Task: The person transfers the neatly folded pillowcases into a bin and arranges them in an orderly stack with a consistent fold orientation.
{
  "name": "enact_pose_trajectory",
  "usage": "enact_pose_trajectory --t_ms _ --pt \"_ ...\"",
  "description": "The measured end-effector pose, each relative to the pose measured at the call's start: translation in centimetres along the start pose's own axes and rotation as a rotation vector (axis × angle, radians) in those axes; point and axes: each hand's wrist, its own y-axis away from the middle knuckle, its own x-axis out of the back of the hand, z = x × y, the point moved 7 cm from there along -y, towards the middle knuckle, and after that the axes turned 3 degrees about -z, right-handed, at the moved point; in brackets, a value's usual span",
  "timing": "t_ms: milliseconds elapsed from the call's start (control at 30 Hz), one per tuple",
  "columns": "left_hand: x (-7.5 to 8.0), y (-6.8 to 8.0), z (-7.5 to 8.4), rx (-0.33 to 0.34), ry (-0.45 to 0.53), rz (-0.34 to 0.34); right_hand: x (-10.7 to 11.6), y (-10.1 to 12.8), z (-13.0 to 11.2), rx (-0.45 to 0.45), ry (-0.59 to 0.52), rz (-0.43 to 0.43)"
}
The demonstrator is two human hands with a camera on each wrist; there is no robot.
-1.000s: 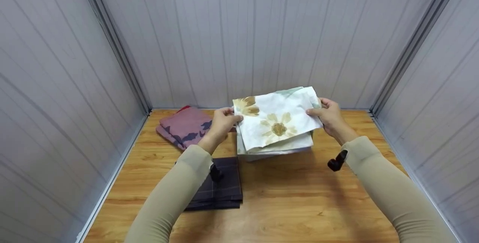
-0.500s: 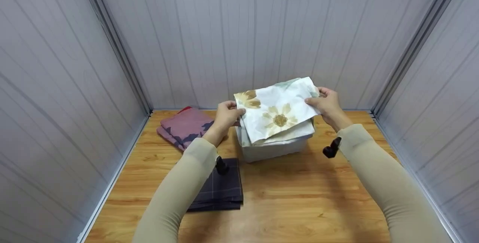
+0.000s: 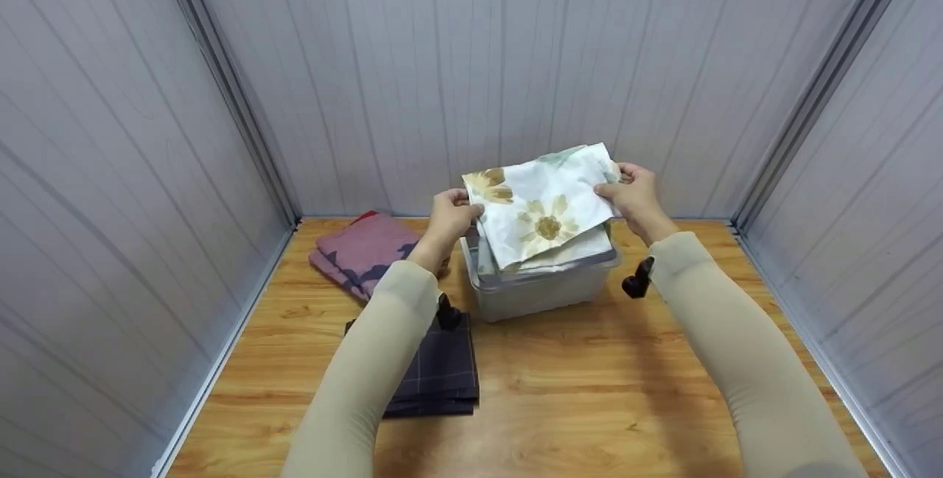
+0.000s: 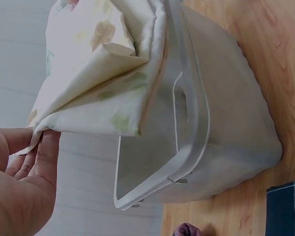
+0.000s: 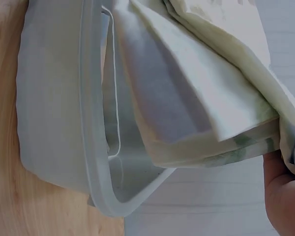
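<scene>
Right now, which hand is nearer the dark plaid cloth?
Left. The left hand grips the floral cloth above the bin, on the side where the dark plaid cloth lies; the right hand grips the far side.

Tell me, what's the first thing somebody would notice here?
Probably the folded white cloth with big yellow-brown flowers, held at its two far corners by the left hand and the right hand. It hangs half over the open, translucent grey plastic box in the middle of the wooden table. To the left lie a folded pink cloth with dark shapes and a folded dark checked cloth.
</scene>
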Motion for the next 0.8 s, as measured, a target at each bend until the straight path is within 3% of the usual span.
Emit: enact_pose_trajectory --t_ms 267,433,800 --pt "-0.2 -0.5 -1.2 -0.061 -0.057 0.028 -0.7 -0.5 1.2 0.013 0.073 -0.004" --pt "-0.2 -0.5 -2.3 -0.061 -0.071 0.036 -1.4 -0.3 2.1 0.033 0.064 0.006" --pt "-1.0 -0.6 -4.0 0.066 -0.12 -0.003 -2.4 0.0 4.0 -0.021 0.113 -0.036"
